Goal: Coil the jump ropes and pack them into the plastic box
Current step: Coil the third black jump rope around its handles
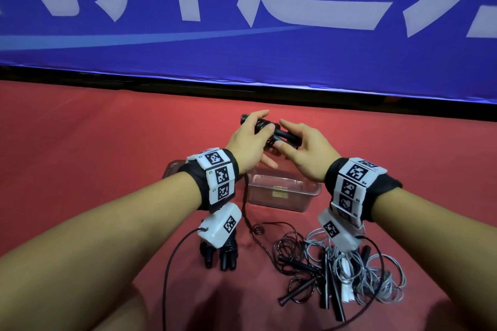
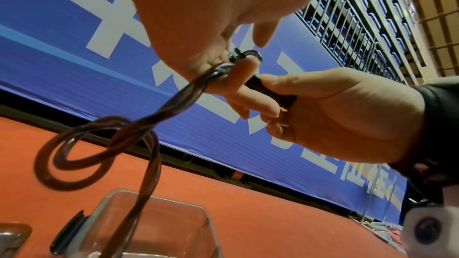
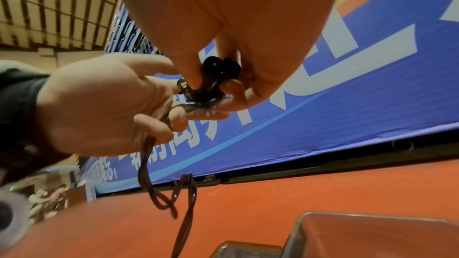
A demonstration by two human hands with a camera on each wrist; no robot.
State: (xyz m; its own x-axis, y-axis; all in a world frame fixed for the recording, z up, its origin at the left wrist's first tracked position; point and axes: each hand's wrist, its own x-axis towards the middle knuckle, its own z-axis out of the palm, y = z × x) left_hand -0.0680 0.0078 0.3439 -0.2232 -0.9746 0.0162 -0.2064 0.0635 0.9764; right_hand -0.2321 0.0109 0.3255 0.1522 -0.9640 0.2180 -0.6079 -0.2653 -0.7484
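**Both hands on one dark rope, held above the box**

Blue banner (image 1: 242, 8) with white lettering across the back. Red floor (image 1: 80, 142) below it.

Clear plastic box (image 1: 282, 191) sits on the floor, under and just nearer me than my hands.

Loose pile of jump ropes (image 1: 336, 271), grey and dark, on the floor near me, right side. Separate coiled black rope bundle (image 1: 223, 252) just left of it.

My left hand (image 1: 247, 140) grips the dark jump rope (image 2: 154, 117) at the handle end, fingers curled round the wraps; the cord hangs twisted down toward the box. My right hand (image 1: 306, 150) pinches the two black handles (image 3: 221, 68) side by side, thumb and fingers closed on them.
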